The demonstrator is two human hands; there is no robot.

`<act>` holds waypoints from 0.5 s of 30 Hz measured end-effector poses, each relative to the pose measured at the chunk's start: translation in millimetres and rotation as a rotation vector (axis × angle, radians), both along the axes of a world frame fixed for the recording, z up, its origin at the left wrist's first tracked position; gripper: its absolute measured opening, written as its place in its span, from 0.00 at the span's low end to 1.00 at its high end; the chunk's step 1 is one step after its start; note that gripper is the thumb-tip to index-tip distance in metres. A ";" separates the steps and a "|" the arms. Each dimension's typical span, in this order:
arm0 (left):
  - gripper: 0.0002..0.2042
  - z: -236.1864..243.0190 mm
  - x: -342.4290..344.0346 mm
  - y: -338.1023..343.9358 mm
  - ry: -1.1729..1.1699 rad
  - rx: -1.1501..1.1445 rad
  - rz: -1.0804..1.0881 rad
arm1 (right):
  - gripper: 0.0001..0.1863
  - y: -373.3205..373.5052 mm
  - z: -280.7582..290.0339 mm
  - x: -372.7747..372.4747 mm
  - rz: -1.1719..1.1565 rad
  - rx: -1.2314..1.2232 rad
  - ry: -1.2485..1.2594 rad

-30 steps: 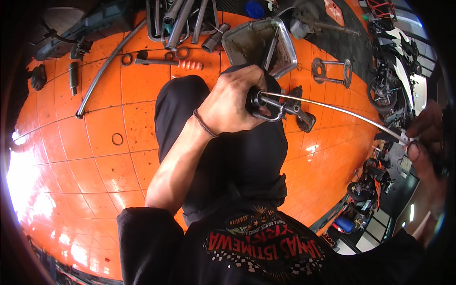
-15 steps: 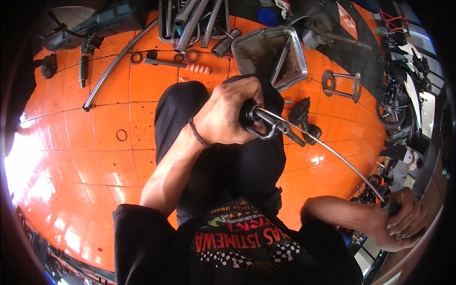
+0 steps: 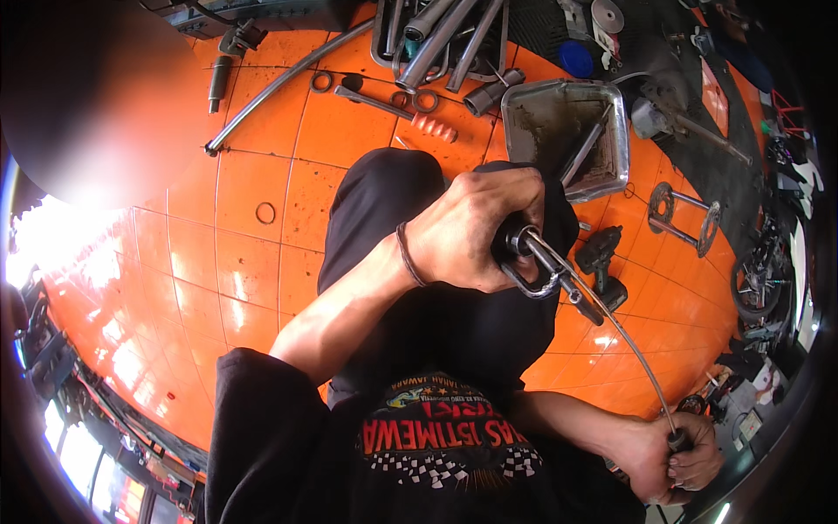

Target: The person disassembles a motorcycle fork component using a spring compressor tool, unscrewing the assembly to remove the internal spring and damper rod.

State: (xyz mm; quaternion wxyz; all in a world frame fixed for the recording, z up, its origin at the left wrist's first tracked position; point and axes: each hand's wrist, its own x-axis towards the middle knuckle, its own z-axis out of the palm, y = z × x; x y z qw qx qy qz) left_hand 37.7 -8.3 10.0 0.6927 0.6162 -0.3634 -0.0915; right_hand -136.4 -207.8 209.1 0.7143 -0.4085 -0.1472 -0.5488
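My left hand (image 3: 476, 229) is closed around a dark tubular part (image 3: 517, 240) with a bright metal rim and a looped bracket, which looks like a motorcycle fork leg. It is held above my knees, its rimmed end turned to the right. Out to the lower right, my right hand (image 3: 668, 450) grips the dark handle of a long thin screwdriver-like tool (image 3: 644, 360). The slim metal shaft of that tool runs up to the rimmed end of the tube. Whether its tip sits inside the rim or beside it, I cannot tell.
On the orange tiles lie a cordless driver (image 3: 600, 253), a metal pan (image 3: 621, 131) with a rod inside, a red-gripped bar (image 3: 434, 127), a ring (image 3: 265, 212) and a two-disc metal piece (image 3: 685, 220). Several metal tubes (image 3: 441, 44) rest in a tray at the back.
The view has shifted, so the floor items sit further right. My right hand has come inward and closer to my body with the tool. My left hand keeps its hold on the tube.
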 end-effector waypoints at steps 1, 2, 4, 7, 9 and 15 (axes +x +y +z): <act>0.14 0.0 1.3 0.3 0.000 0.006 0.014 | 0.18 -1.5 -3.2 -0.7 -0.034 0.009 0.003; 0.14 0.3 1.8 1.8 0.005 0.007 0.021 | 0.18 -2.2 -5.3 -2.0 -0.068 0.018 0.006; 0.15 1.6 1.2 4.1 0.008 0.008 0.022 | 0.17 1.4 -4.6 -5.9 -0.077 -0.049 0.000; 0.15 2.0 0.3 -6.3 -0.021 -0.011 0.007 | 0.23 25.4 5.7 25.1 -0.107 -0.121 -0.086; 0.14 3.7 4.2 -10.4 -0.036 -0.022 -0.006 | 0.20 23.9 18.8 39.2 -0.110 -0.248 -0.023; 0.14 -0.5 -2.0 3.1 -0.042 -0.044 0.048 | 0.17 -11.7 53.9 53.7 0.014 -0.363 0.043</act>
